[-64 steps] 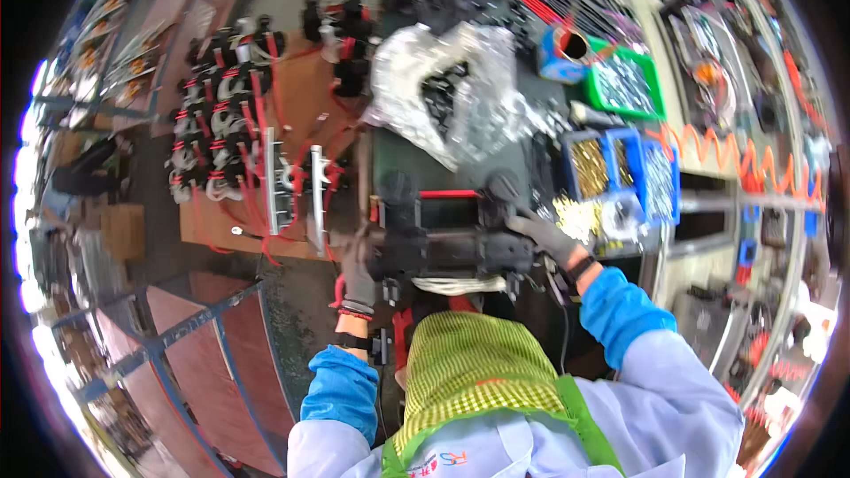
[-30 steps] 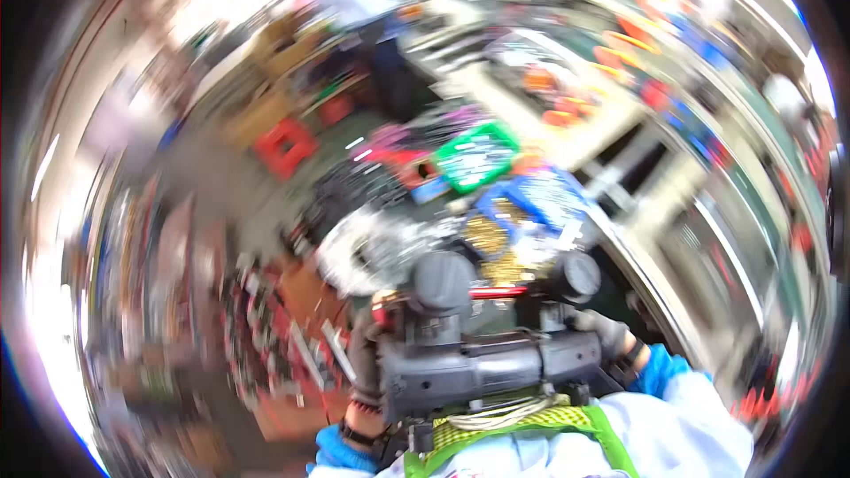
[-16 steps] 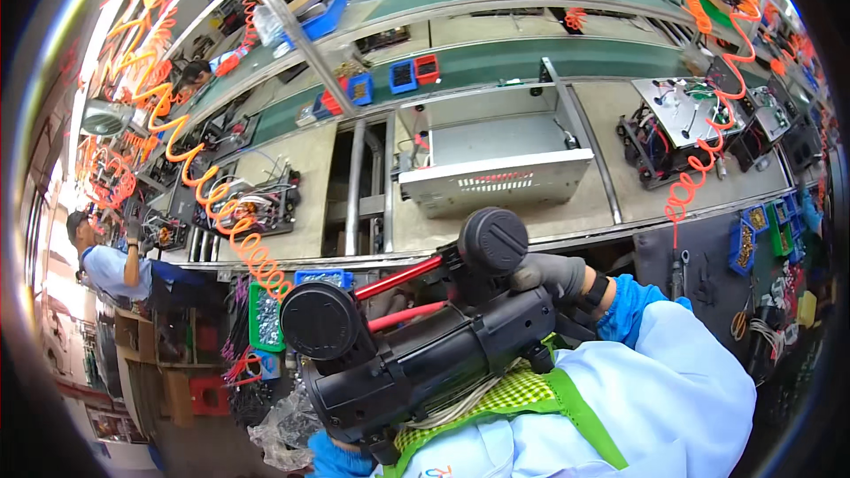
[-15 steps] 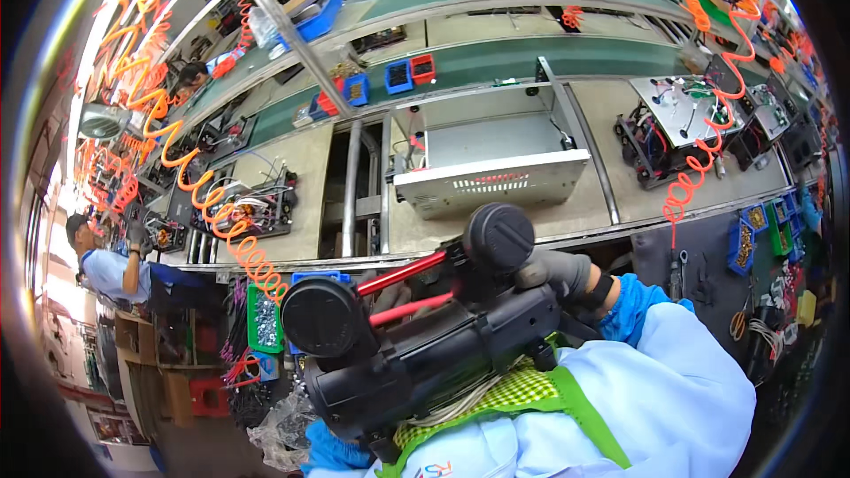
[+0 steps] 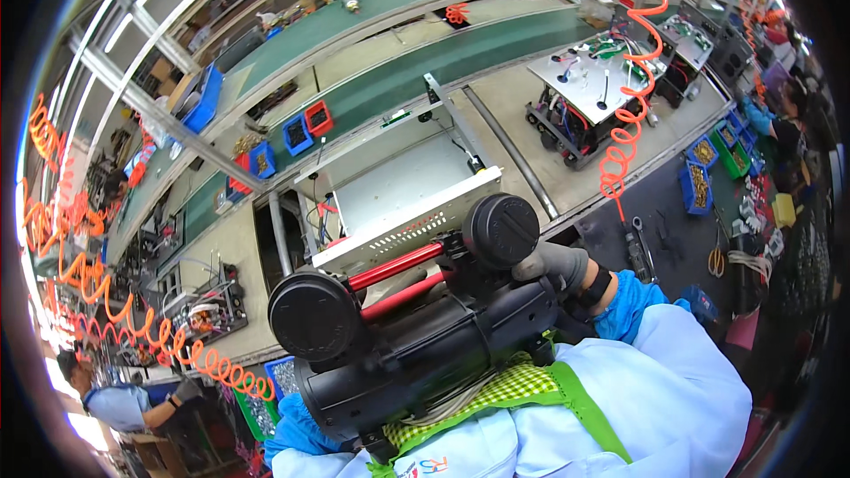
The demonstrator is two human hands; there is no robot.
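Head view: no labels legible. Blue bins and a red bin sit by the green conveyor, contents too small to tell; blue bins at right hold brass-coloured small parts. Black machine w/ two round caps and red bars is held against the chest. Right hand, grey glove, fingers curled round its right end just under the cap. Left hand mostly hidden under the machine, blue sleeve only; grip can't tell.
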